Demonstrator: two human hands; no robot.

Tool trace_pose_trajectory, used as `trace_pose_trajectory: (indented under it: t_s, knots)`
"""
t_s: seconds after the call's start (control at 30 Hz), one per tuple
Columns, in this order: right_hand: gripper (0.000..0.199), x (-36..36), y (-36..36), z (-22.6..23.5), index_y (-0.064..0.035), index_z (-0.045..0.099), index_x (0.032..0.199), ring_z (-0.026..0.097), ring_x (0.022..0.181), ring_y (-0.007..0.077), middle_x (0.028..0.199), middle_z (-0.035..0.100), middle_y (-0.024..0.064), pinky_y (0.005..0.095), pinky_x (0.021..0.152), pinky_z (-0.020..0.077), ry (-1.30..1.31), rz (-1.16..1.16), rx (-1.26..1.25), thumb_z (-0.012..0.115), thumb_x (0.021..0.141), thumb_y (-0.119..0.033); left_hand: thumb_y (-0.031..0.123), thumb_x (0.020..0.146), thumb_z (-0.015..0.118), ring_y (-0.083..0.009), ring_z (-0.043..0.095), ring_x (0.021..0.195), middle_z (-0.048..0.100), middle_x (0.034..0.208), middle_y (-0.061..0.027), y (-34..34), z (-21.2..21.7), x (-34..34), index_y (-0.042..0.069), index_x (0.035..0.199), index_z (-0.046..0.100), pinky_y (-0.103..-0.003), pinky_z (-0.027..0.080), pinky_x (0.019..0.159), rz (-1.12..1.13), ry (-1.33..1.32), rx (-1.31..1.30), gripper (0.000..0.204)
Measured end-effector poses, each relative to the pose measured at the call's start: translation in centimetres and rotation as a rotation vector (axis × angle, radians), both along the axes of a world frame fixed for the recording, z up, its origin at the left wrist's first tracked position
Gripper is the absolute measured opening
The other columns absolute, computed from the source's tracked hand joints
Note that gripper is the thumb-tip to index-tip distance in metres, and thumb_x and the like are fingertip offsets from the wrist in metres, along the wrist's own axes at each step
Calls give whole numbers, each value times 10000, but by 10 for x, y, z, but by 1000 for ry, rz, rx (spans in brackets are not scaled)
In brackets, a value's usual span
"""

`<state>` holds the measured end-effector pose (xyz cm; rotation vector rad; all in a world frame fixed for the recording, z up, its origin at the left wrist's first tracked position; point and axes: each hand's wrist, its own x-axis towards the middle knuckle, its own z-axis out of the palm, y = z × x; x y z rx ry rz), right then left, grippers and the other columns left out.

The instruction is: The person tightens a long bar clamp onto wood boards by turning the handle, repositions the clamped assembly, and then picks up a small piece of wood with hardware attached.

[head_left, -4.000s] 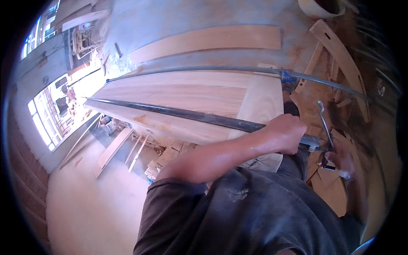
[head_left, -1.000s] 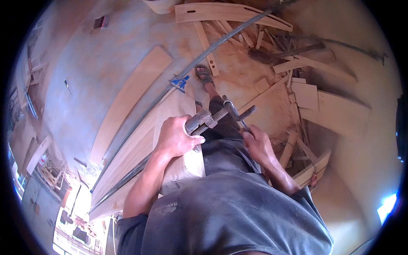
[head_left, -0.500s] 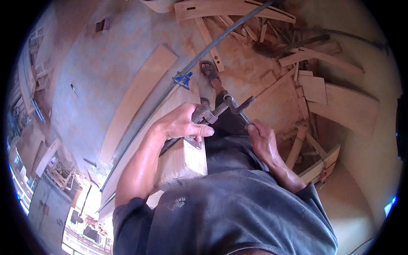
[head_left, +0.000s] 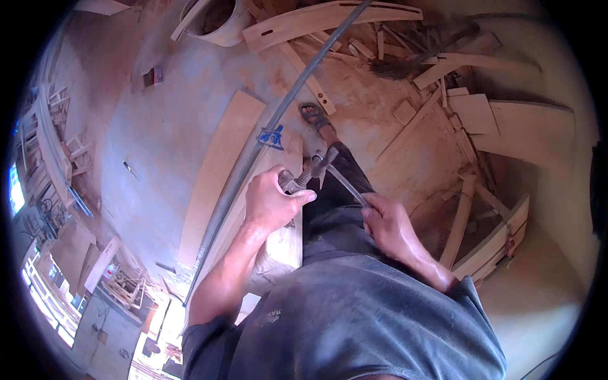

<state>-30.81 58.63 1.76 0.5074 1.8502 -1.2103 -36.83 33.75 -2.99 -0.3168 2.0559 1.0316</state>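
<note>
Grey metal sticks out between our two hands. Half a second ago, the short bar (head_left: pixel 326 161) by the screw (head_left: pixel 308 175) poked far out to the right. Now it sits closer in, and we see more of the long metal tool (head_left: pixel 347 185). Our view has moved a bit too, so more of the round white tub (head_left: pixel 235 28) shows at the top.

Our left hand (head_left: pixel 269 201) has its fingers curled around the metal clamp end (head_left: pixel 291 182), and the thumb sticks out to the right. Our right hand (head_left: pixel 387 221) has its fingers closed around the low end of the long tool. The tool's top end reaches up to the screw. The clamp end is by the near end of the pale wood (head_left: pixel 284 248), in front of our dark shirt (head_left: pixel 354 310). Past our left hand, we see a blue clamp part (head_left: pixel 271 137) on a long grey pipe (head_left: pixel 295 85).
</note>
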Motion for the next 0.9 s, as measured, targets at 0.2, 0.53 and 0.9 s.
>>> trace_pose_trajectory:
  t_s: [0.2, 0.53, 0.9]
  knots:
    - [594, -16, -24, 70, 13, 520, 1375, 675, 663, 362, 764, 659, 198, 417, 650, 558, 505, 128, -75, 636, 792, 7, 285, 643, 887, -283, 690, 688, 692, 710, -127, 8, 7, -1, 25, 832, 674, -376, 524, 655, 36, 34, -43, 385]
    - [461, -112, -92, 74, -30, 661, 1110, 556, 650, 315, 718, 569, 108, 447, 705, 461, 1441, 486, 200, 749, 671, -141, 341, 685, 843, -346, 706, 870, 728, 870, -171, 0, -7, 6, 43, 924, 695, -418, 545, 787, -27, 167, -11, 410]
    - [169, -246, -175, -173, -28, 717, 834, 680, 751, 357, 787, 691, 199, 450, 704, 533, 762, 1092, 97, 657, 765, -170, 346, 602, 895, -403, 689, 794, 696, 764, -186, 3, 10, 3, 55, 903, 702, -451, 536, 726, -18, 82, -166, 460]
